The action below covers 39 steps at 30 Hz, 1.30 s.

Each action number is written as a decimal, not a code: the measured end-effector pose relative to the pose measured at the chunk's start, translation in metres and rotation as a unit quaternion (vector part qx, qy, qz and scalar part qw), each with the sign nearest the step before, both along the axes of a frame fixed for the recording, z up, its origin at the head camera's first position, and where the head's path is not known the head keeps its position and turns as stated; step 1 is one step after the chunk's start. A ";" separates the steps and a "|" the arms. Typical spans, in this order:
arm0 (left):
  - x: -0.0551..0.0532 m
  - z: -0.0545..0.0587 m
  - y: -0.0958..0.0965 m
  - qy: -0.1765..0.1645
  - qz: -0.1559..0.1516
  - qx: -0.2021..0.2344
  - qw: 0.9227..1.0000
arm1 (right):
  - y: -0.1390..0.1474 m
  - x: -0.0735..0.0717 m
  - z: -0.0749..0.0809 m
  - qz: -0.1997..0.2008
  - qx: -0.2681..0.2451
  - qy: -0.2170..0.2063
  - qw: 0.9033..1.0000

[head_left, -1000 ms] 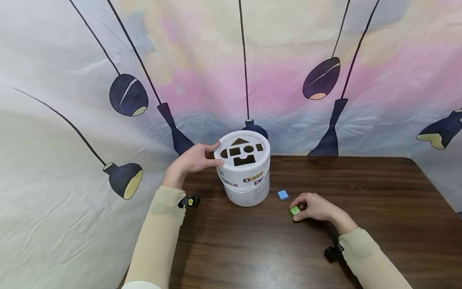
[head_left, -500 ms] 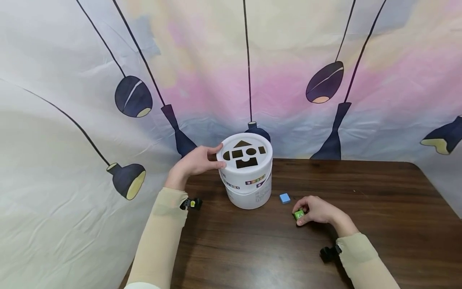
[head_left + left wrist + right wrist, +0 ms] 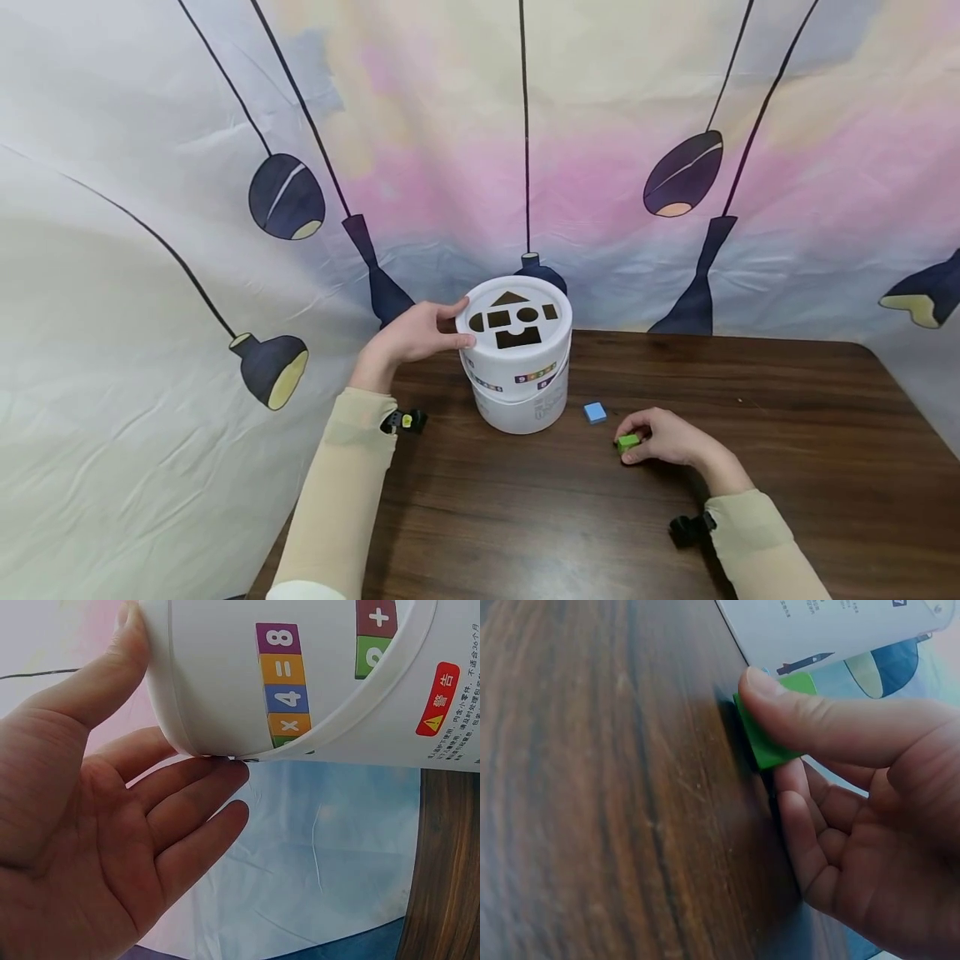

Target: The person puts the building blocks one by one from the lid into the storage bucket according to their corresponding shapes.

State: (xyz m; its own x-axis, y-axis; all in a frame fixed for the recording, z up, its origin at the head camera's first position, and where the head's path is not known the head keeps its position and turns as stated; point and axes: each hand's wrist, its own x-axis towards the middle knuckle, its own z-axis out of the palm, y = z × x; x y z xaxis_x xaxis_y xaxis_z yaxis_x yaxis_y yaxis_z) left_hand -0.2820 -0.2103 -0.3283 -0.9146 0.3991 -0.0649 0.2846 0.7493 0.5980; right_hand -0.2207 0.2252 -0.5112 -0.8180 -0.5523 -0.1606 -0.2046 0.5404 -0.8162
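Note:
My left hand rests on the left side of a white bucket, thumb and fingertips touching the rim of its lid. Shaped holes are cut in the lid: a triangle, a circle, a half-round and several others. In the left wrist view, its fingers lie fairly straight against the bucket's side, which bears printed number tiles. My right hand pinches a small green block between thumb and fingers, low at the tabletop. The thumb covers part of that block in the right wrist view.
A flat blue block lies on the dark wooden table, between the bucket and my right hand. Behind the table hangs a cloth printed with lamps. Each wrist wears a small black camera.
The green block has turned in my right fingers, so its numbered face no longer shows. My left hand stays on the bucket. The head view has shifted slightly.

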 end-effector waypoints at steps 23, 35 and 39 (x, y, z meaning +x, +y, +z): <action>0.000 -0.004 0.009 -0.006 -0.005 0.015 1.000 | 0.030 -0.003 0.000 0.007 -0.090 -0.040 0.995; -0.002 0.000 0.004 -0.004 -0.004 0.005 1.000 | 0.026 -0.007 0.032 -0.005 -0.100 -0.018 0.995; -0.002 0.001 0.001 -0.003 0.000 0.003 1.000 | 0.021 -0.012 0.044 -0.010 -0.097 0.021 0.995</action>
